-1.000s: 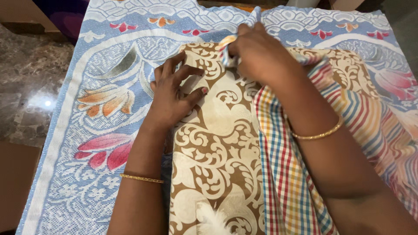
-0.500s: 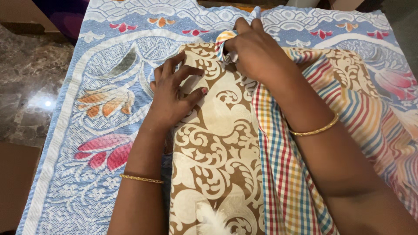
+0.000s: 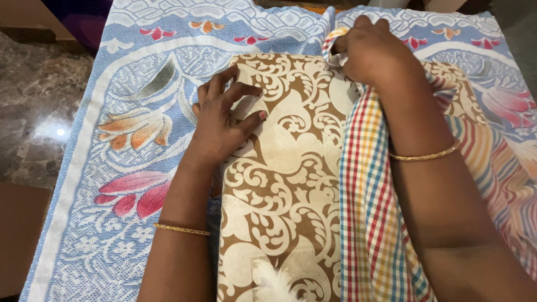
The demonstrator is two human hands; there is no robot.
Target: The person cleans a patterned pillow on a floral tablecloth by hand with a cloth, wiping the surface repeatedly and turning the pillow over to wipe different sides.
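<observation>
The left hand (image 3: 224, 126) lies flat on the brown scroll-patterned cushion (image 3: 279, 184), whose long axis runs twelve to six; at two o'clock, the right hand (image 3: 375, 53) grips the checked cloth (image 3: 369, 201).

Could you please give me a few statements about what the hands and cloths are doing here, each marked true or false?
1. The left hand lies flat on the brown patterned pillow. True.
2. The right hand grips the checked cloth near the pillow's far end. True.
3. The checked cloth covers the whole pillow. False: only its right part.
4. The pillow rests on bare floor. False: on a blue floral spread.
</observation>
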